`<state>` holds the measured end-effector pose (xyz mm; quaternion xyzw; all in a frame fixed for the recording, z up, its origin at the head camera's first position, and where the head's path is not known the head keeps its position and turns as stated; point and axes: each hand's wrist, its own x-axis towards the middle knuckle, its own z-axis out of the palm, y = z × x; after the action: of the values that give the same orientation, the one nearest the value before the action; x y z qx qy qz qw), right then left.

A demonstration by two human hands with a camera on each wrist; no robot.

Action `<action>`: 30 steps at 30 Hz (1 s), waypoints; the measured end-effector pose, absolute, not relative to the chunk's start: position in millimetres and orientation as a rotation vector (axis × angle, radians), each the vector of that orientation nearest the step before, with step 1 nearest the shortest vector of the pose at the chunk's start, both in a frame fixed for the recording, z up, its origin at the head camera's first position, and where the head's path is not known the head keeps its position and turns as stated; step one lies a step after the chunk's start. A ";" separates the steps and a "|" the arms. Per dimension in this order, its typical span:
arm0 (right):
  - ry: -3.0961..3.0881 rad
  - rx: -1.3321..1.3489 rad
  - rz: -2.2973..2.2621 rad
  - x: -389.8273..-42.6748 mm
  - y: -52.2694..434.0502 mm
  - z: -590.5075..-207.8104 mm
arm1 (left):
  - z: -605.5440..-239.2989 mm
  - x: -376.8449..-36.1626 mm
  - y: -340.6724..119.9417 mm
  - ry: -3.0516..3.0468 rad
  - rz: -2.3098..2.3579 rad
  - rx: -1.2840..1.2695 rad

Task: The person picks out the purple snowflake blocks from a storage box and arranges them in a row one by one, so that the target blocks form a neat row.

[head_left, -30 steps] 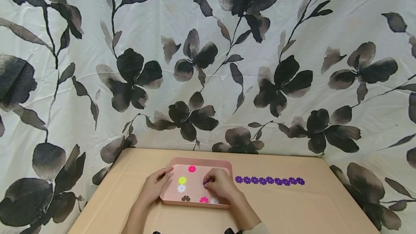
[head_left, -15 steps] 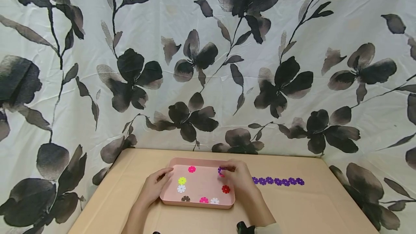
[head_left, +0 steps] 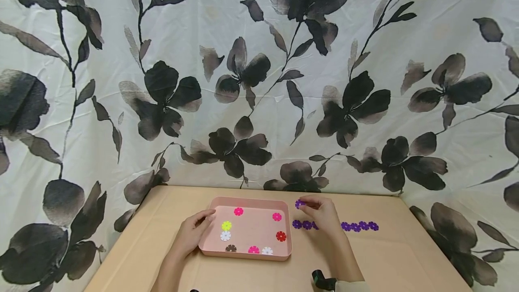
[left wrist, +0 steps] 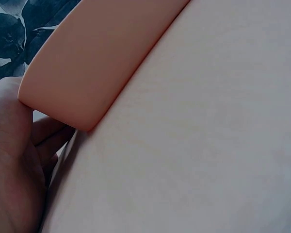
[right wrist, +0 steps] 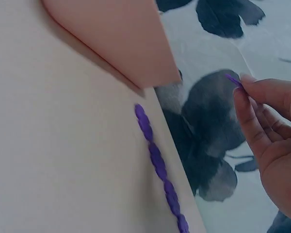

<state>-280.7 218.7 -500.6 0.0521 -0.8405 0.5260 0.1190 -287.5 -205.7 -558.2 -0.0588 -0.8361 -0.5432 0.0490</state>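
In the head view, my right hand (head_left: 324, 217) pinches a small purple flower-shaped piece (head_left: 299, 203) between thumb and fingertip. It is held to the right of the pink tray (head_left: 255, 231), above a row of purple flower pieces (head_left: 360, 226). The right wrist view catches the pinched purple flower piece (right wrist: 234, 81) edge-on, in front of the floral cloth. My left hand (head_left: 189, 233) holds the tray's left side. Seen in the left wrist view, its thumb lies at the rim and its fingers reach behind the tray wall (left wrist: 102, 53).
Pink (head_left: 238, 211), yellow-green (head_left: 226, 225), white (head_left: 225, 236), brown (head_left: 231, 248) and red (head_left: 281, 236) flower pieces lie apart in the tray. A floral cloth (head_left: 296, 116) hangs behind the tan tabletop (head_left: 397, 260).
My right hand has picked the purple flower piece up from the tray and carried it right, past the tray's edge to above the purple row. My left hand stays at the tray.
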 end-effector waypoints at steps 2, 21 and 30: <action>-2.449 0.147 1.528 -280.6 226.7 -499.4 | -557.9 -287.4 -205.4 -2.544 -1.660 -0.184; -2.335 -0.203 1.447 -269.4 307.9 -499.3 | -556.8 -288.5 -201.4 -2.537 -1.694 -0.154; -2.260 -0.360 1.304 -255.0 331.3 -502.8 | -556.8 -288.6 -201.8 -2.539 -1.723 -0.155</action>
<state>-255.0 331.3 -502.8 -0.1321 -0.8306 0.4792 0.2512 -288.6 -201.8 -556.8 -0.0505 -0.8259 -0.5605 0.0346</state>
